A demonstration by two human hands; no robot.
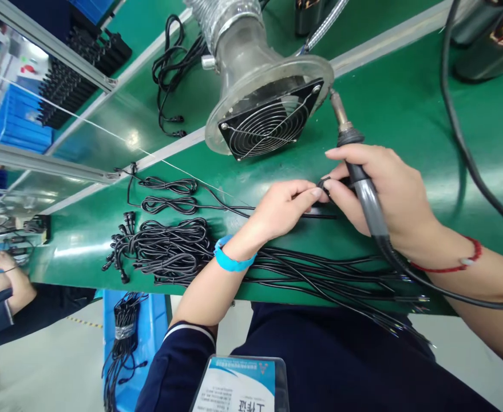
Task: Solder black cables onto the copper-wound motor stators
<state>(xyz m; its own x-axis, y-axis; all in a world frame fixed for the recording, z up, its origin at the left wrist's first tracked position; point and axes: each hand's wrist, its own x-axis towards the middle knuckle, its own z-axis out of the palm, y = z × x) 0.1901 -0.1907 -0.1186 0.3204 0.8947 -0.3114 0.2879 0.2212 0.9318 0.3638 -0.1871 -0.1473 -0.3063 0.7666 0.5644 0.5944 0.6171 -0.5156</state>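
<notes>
Head view: the right hand (388, 189) grips a soldering iron (365, 191) in a pen-like hold, tip raised toward the fume extractor fan (268, 123). The left hand (283, 209) pinches the end of a thin black cable (277, 213) between thumb and forefinger, meeting the right fingertips just above the green bench (406, 103). A bundle of cables (169, 249) lies under the left wrist, which wears a blue wristband (229, 260). A co-worker's hand (2, 263) shows at far left. Judgement: good practice calls for a steady cable end, the hot tip clear of the fingers, and work kept close to the fan.
</notes>
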